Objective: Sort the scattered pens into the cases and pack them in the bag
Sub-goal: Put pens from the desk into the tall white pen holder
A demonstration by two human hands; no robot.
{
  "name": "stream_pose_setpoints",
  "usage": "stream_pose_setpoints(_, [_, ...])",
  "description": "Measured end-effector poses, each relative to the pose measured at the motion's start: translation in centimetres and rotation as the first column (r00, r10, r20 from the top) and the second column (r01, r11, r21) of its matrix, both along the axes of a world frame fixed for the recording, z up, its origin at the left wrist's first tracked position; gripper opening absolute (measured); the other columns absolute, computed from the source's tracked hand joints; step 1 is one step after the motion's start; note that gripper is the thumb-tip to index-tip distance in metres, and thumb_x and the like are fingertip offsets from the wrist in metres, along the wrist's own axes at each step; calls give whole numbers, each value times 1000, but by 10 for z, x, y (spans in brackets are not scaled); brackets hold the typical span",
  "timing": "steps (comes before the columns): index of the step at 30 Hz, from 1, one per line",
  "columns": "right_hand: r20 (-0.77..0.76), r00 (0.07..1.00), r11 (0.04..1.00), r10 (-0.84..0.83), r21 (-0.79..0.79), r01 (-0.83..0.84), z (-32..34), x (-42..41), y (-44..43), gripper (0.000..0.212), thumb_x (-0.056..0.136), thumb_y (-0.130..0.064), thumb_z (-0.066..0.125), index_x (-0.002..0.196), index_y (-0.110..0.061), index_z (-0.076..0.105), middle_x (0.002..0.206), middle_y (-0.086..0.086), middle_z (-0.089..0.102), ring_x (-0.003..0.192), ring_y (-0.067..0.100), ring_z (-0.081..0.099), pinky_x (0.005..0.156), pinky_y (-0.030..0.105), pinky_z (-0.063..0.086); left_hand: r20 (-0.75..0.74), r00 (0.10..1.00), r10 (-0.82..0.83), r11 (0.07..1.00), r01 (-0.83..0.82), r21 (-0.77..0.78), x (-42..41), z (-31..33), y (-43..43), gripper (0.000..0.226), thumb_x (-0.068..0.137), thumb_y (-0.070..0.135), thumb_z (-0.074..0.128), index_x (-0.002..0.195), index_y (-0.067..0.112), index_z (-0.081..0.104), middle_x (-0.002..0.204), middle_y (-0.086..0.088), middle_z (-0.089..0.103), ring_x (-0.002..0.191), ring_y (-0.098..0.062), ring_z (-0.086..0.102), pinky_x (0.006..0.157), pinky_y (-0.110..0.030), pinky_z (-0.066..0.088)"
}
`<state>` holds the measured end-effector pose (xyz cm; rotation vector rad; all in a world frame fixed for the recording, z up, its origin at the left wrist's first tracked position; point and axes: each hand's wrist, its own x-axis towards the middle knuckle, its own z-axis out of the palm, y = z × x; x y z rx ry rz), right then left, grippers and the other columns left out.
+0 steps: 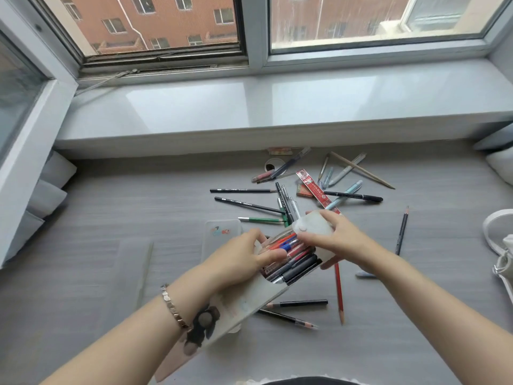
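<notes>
Left grip (241,259) clasps pen case (249,298), right grip (340,240) pinches its flap (313,226) (loose pens (288,202) just beyond).

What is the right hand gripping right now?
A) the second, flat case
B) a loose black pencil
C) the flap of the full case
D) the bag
C: the right hand pinches the white flap of the case, which the left hand holds with pens packed inside.
</notes>
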<state>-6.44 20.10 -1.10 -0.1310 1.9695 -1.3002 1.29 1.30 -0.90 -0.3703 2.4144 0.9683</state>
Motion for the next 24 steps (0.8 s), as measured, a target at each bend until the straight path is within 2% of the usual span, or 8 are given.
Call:
stream_pose_setpoints(3, [-43,992,986,118,125,-112,-9,15,-4,87,66,-29,81,135,-34,28,114,-8,42,72,8,58,44,19,46,63,997,-44,998,46,-33,2,1,-2,49,75,62,59,102,24,44,89,4,59,79,-14,54,65,-29,38])
stream_pose_setpoints(4, [-73,991,985,112,138,-101,-13,20,-6,91,64,-30,82,136,-35,26,114,-8,42,70,7,55,41,15,42,70,996,-63,997,66,-51,3,1,-2,52,75,62,60,105,23,42,91,3,59,81,-15,55,66,-29,38])
stream_pose_setpoints(8, [-118,987,992,-108,51,115,-31,34,-9,63,61,-37,82,111,-34,45,90,-10,56,64,6,53,46,15,40,39,996,-86,991,90,-100,9,2,0,59,68,63,66,102,25,36,86,2,59,77,-17,53,63,-29,37])
stream_pose_setpoints(12, [-197,947,962,-255,50,270,-43,44,-10,49,59,-49,78,99,-31,56,94,-10,67,90,10,62,81,31,50,12,999,-42,990,43,-134,13,-3,7,65,63,65,69,105,26,39,88,2,57,80,-18,51,67,-30,38])
stream_pose_setpoints(15, [-245,919,941,-309,63,333,-38,45,-12,43,62,-46,77,96,-29,57,92,-9,68,89,13,63,81,33,50,-17,999,-40,992,38,-124,15,-2,8,75,63,65,69,119,27,38,103,0,62,91,-19,57,77,-31,45])
stream_pose_setpoints(18, [-257,908,937,-331,24,349,-32,38,-9,45,63,-41,79,100,-26,57,96,-7,66,91,13,62,83,33,50,-28,987,-156,984,154,-87,24,5,1,110,55,59,78,142,27,19,130,1,51,117,-16,51,98,-31,42])
stream_pose_setpoints(21, [-239,899,928,-366,-17,373,-28,33,-5,39,65,-34,80,94,-31,54,93,-11,63,88,8,60,81,30,49,34,926,-376,847,358,-392,42,7,-10,135,51,68,74,148,23,-9,140,3,33,127,-19,39,102,-33,37])
stream_pose_setpoints(24, [-267,880,916,-393,-24,401,-24,30,-2,38,65,-36,80,91,-34,52,88,-18,59,88,11,60,78,29,49,79,933,-352,749,332,-573,57,1,-18,119,63,60,64,149,19,-7,135,3,35,125,-19,38,97,-34,36])
